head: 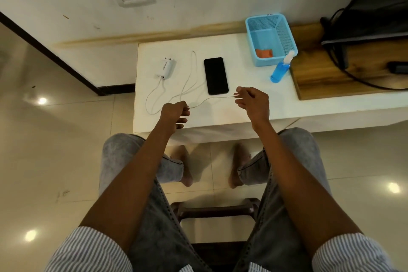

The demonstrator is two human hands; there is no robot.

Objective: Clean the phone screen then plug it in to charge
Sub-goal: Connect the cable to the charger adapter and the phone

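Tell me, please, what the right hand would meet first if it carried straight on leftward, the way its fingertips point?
Probably the right hand meets the black phone's near end; height is unclear.

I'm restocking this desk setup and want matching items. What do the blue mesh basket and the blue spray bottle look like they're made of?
The blue mesh basket looks like moulded plastic with a matte finish: its walls are an even perforated grid under a solid rim. The blue spray bottle seems to be clear plastic holding blue liquid, since light passes through it; its white nozzle looks like opaque plastic. Glass can't be ruled out.
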